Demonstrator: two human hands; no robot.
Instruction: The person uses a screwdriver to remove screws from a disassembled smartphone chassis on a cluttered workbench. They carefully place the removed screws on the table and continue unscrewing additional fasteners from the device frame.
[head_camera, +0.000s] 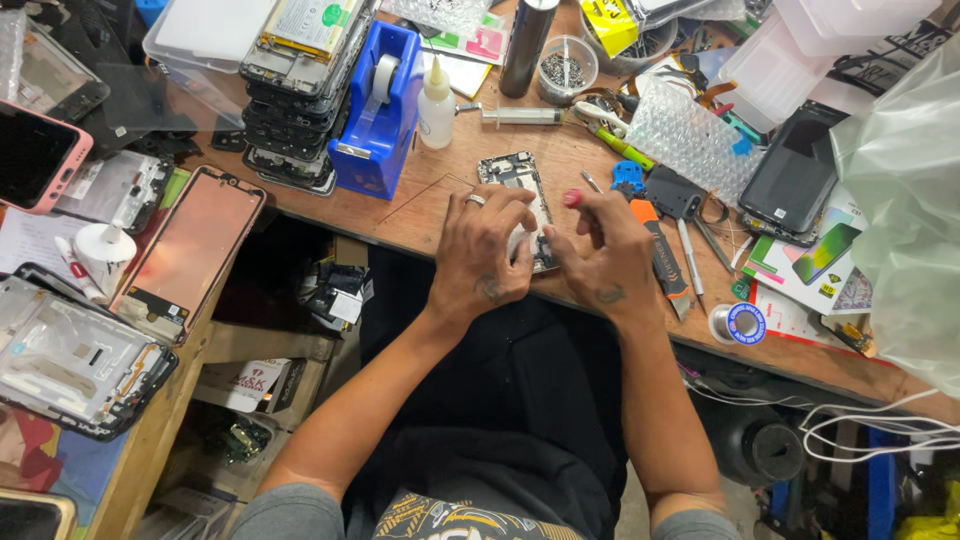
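1. Pink-cased phone (35, 155) lies at the far left edge of my bench, and nearer to me on that side sits a stripped phone frame (75, 365) beside a loose screen panel (190, 250).
2. Further in, a stack of phone bodies (300, 90) stands at the far side, touching the blue tape dispenser (380, 105), with a small white squeeze bottle (436, 105) just right of it.
3. My left hand (485, 255), ring on one finger, lies curled over the opened phone (520, 200) at the near edge of the wooden bench (440, 215), fingers pressed down on its lower half to steady it.
4. My right hand (605, 250) meets it from the right, fingertips pinched together on a small tool with a red cap (572, 198), its tip at the phone's lower end; the contact itself is hidden by my fingers.
5. As I judge it, the back is already off and the insides show, so the work is midway: nothing is closed up yet.
6. To the right lie an orange-handled knife (660, 250), a solder reel (742, 323) and another dark phone (795, 170).
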